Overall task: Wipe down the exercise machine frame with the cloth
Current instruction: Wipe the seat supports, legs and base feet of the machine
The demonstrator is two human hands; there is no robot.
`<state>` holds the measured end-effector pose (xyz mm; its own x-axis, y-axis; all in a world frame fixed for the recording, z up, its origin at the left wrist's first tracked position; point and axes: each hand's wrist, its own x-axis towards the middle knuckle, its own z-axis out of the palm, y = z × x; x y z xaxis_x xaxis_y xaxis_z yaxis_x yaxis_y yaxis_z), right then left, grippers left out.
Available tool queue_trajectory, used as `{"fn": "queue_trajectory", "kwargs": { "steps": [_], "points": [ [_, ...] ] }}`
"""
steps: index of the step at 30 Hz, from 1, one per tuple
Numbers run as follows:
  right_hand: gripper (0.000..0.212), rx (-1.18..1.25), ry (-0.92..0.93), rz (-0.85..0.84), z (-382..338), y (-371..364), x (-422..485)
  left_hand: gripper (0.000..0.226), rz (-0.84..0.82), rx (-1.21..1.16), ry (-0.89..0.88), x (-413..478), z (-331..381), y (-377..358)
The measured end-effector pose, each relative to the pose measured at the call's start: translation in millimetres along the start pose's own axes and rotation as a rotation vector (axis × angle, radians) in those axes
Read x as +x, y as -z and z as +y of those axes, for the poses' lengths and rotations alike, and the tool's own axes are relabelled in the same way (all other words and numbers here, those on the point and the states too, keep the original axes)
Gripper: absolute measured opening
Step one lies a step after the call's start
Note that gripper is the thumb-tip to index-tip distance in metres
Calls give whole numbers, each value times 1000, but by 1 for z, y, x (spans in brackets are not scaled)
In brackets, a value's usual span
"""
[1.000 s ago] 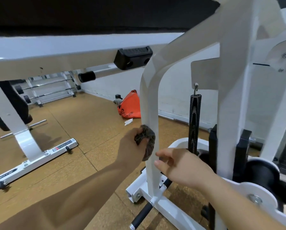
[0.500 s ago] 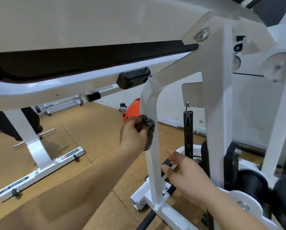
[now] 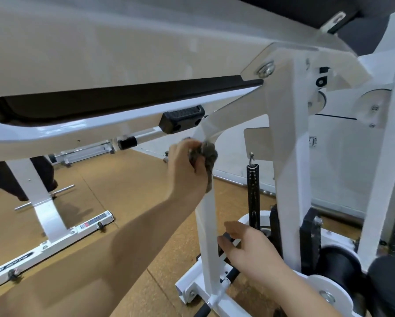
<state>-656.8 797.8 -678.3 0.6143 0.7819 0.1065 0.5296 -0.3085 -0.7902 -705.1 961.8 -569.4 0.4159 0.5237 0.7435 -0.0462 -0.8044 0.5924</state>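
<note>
Your left hand (image 3: 187, 163) grips the cloth (image 3: 207, 153) in curled fingers, pressing it to the frame post (image 3: 209, 225) at its upper bend to scrub; your right hand (image 3: 251, 250), fingers loose and empty, hovers low beside it.

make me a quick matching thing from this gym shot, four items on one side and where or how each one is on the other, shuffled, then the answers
Column one
1 cloth
2 spring
3 right hand
4 black block

Column two
a hangs from a hook under a white plate
b fixed under the sloping beam
c bunched in the left hand, pressed on the curved post
d open, low beside the post

Pairs: 1-c, 2-a, 3-d, 4-b
</note>
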Motion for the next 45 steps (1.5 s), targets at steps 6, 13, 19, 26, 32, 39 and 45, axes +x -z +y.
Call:
{"fn": "queue_trajectory", "kwargs": {
  "steps": [6,13,19,26,32,39,45],
  "points": [
    [51,26,-8,11,-1,1,-3,41,61,148,-162,-9,2,1],
    [52,34,4,18,-3,2,-5,34,-121,-111,45,-41,35,7],
    [28,169,-37,126,-4,16,-39,47,-68,-83,-202,-38,77,-20],
    [27,46,-93,188,2,33,-74,44,-93,17,-160,-40,95,-22],
    [27,148,-138,214,-4,35,-81,42,-136,36,-77,-55,103,-23],
    [30,165,-144,204,-11,48,-92,42,-48,17,-20,-39,131,-14],
    [29,189,-185,192,-10,54,-101,34,-367,252,-93,-67,108,-11]
  ]
}}
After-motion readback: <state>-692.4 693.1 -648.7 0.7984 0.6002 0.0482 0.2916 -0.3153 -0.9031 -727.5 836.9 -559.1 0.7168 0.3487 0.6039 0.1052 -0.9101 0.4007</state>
